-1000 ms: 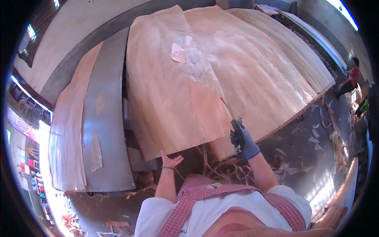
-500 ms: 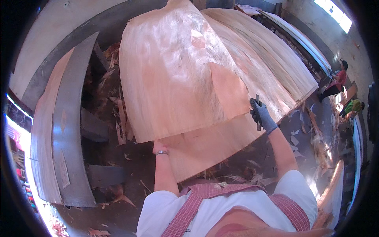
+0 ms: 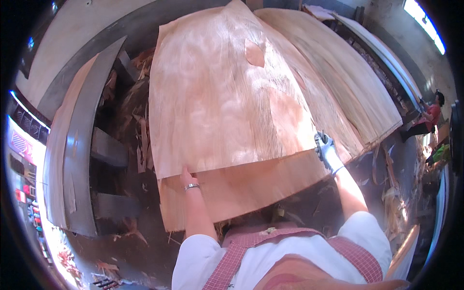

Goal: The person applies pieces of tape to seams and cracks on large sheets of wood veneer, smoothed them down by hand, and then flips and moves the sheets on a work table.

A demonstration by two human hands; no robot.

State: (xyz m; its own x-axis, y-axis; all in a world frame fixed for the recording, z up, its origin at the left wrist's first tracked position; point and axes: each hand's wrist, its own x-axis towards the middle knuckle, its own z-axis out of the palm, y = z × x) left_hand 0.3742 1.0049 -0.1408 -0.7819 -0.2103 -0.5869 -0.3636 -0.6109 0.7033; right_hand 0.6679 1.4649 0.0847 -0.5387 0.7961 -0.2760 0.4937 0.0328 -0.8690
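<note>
A large, thin wood veneer sheet (image 3: 208, 106) stretches away in front of me, its near edge lifted. Under that edge another pale sheet (image 3: 241, 193) shows, reaching closer to my body. My left hand (image 3: 187, 177), bare with a metal band at the wrist, is closed on the upper sheet's near edge toward its left corner; some fingers are hidden beneath. At the right corner, my right hand (image 3: 327, 149) wears a grey glove with dark fingers. It is closed round a narrow dark tool and touches the sheet's corner. The tool's exact kind is unclear. A darker patch (image 3: 290, 121) marks the veneer's right side.
More veneer sheets (image 3: 338, 72) fan out at the right. Left stands a long grey bench (image 3: 82, 159) with strips on it and block-like supports. Veneer scraps (image 3: 394, 203) litter the floor. A co-worker in red (image 3: 430, 118) stands at far right, near someone in green (image 3: 440, 153).
The upper sheet's near edge has shifted slightly left and now lies flatter; more of the lower sheet shows at the left. My right hand has moved slightly right. The view has turned a little.
</note>
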